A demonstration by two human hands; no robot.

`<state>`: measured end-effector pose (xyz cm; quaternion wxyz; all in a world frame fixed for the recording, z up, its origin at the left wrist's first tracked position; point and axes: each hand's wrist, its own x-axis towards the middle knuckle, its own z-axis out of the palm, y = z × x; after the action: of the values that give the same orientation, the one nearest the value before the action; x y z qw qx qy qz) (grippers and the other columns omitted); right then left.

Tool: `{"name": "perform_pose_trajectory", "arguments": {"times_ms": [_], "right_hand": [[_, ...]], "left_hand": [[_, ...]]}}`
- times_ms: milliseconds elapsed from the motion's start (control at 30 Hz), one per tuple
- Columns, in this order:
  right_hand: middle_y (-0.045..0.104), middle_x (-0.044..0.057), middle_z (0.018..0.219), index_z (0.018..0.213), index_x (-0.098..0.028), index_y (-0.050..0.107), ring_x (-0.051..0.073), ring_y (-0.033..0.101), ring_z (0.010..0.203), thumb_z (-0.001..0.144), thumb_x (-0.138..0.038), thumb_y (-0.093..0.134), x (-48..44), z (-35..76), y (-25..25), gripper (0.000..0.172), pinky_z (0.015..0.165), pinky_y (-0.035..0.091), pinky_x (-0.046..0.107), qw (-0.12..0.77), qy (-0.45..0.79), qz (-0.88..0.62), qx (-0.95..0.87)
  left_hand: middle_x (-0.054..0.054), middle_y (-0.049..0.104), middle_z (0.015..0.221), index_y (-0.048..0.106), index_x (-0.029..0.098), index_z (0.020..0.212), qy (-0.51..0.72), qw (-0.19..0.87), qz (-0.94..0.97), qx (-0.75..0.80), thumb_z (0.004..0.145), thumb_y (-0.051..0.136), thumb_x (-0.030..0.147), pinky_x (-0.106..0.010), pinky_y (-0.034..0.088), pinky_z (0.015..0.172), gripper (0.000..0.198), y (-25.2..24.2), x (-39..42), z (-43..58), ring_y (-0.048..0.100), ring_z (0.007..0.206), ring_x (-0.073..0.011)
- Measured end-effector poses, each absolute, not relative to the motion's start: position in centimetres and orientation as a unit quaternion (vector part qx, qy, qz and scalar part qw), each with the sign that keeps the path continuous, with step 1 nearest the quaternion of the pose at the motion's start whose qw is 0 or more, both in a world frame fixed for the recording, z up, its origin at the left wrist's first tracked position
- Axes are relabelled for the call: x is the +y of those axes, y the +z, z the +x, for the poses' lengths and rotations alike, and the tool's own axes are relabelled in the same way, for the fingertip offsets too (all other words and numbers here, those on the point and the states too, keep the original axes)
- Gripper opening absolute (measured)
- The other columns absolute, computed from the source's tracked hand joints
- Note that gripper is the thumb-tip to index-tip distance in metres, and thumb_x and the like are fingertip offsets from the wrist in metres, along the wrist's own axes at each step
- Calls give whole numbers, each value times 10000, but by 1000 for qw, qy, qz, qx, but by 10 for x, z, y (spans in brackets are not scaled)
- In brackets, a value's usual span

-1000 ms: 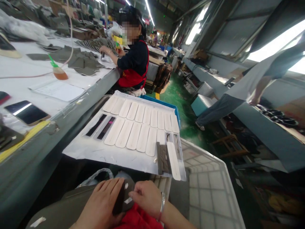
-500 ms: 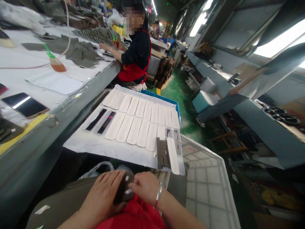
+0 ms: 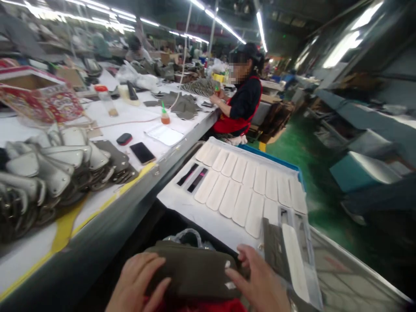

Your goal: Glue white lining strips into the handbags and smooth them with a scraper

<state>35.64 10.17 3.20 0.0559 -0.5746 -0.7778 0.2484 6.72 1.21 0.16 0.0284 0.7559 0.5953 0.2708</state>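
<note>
A dark olive, padded-looking piece point(image 3: 195, 271) lies across my lap, with small white tabs near its right end. I cannot make out what article it is. Over its left end rests my left hand point(image 3: 139, 279), thumb and fingers apart. My right hand point(image 3: 260, 279) is at the other end, fingers spread, the thumb by the white tabs. Just beyond the hands is a white-covered board point(image 3: 201, 216) with rows of white rounded strips point(image 3: 238, 203). An olive strip point(image 3: 274, 245) and a loose white strip point(image 3: 294, 260) lie at its near right corner.
On the left, a worktable point(image 3: 130, 208) bears stacked pale and olive pieces point(image 3: 58, 160), a phone point(image 3: 143, 153), a glue bottle point(image 3: 165, 118) and a red patterned box point(image 3: 42, 97). A co-worker point(image 3: 242, 99) sits farther along it. A white crate point(image 3: 351, 268) stands at right.
The view has swung left, showing more of the worktable. My hands have moved apart from close together on the olive piece, which now lies more squarely across my lap.
</note>
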Motion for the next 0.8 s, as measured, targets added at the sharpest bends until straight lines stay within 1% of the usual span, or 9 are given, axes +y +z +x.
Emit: {"name": "perform_pose_trajectory", "arguments": {"times_ms": [33, 100, 167, 233, 333, 433, 533, 667, 800], "right_hand": [[573, 112, 1082, 1188, -161, 439, 217, 560, 940, 767, -514, 523, 102, 343, 30, 556, 798, 455, 340, 82, 230, -522, -817], [470, 159, 1254, 1296, -140, 352, 284, 455, 1128, 718, -611, 527, 101, 306, 24, 766, 929, 394, 423, 107, 211, -385, -892], [424, 162, 1311, 1335, -136, 315, 310, 404, 1176, 658, -695, 523, 97, 265, 14, 903, 980, 345, 464, 108, 219, -287, -926], [419, 129, 1328, 1346, -163, 310, 294, 394, 1186, 655, -715, 505, 94, 231, 3, 906, 1011, 310, 464, 109, 237, -251, -932], [422, 97, 1337, 1349, -190, 312, 273, 384, 1199, 674, -714, 483, 91, 207, -7, 872, 1024, 294, 457, 100, 254, -250, -929], [396, 114, 1359, 1359, -173, 296, 291, 375, 1209, 680, -715, 474, 92, 205, -8, 887, 1000, 319, 475, 65, 244, -240, -937], [403, 136, 1352, 1345, -154, 327, 317, 392, 1194, 670, -724, 476, 93, 206, -5, 896, 971, 344, 498, 46, 227, -233, -944], [433, 137, 1328, 1325, -154, 368, 322, 412, 1177, 657, -724, 492, 92, 201, -2, 887, 955, 359, 497, 47, 218, -238, -945], [454, 144, 1308, 1309, -145, 393, 323, 425, 1161, 659, -709, 509, 91, 197, 1, 869, 945, 363, 497, 55, 213, -243, -945]], "left_hand": [[-39, 626, 926, 559, 204, 998, 278, 82, 684, 669, 785, 563, 385, -277, 456, 774, 280, 0, 2, 51, 579, 854, -185], [-13, 606, 768, 564, 199, 844, 275, 225, 556, 752, 809, 510, 437, -242, 459, 622, 247, -4, -10, 29, 571, 695, -163], [6, 559, 660, 542, 189, 736, 275, 351, 482, 754, 813, 474, 479, -237, 434, 572, 308, -8, -12, 18, 533, 620, -152], [15, 518, 610, 504, 180, 662, 293, 418, 447, 734, 793, 485, 495, -236, 412, 561, 342, -10, -6, 15, 500, 601, -146], [12, 517, 604, 482, 173, 620, 304, 453, 423, 724, 762, 522, 477, -239, 391, 564, 338, -9, 4, 13, 485, 606, -146], [7, 537, 608, 497, 167, 607, 289, 463, 427, 721, 748, 541, 447, -243, 376, 569, 317, -4, 7, 11, 478, 606, -146], [8, 547, 600, 496, 165, 597, 287, 475, 424, 716, 739, 547, 424, -243, 365, 554, 299, -1, 7, 10, 469, 589, -143], [10, 556, 587, 501, 160, 586, 296, 488, 411, 711, 731, 555, 392, -233, 351, 533, 279, 1, 10, 11, 475, 575, -141], [26, 523, 554, 479, 161, 571, 303, 489, 416, 704, 733, 555, 383, -224, 322, 509, 285, 0, 13, 10, 444, 551, -127]]}}
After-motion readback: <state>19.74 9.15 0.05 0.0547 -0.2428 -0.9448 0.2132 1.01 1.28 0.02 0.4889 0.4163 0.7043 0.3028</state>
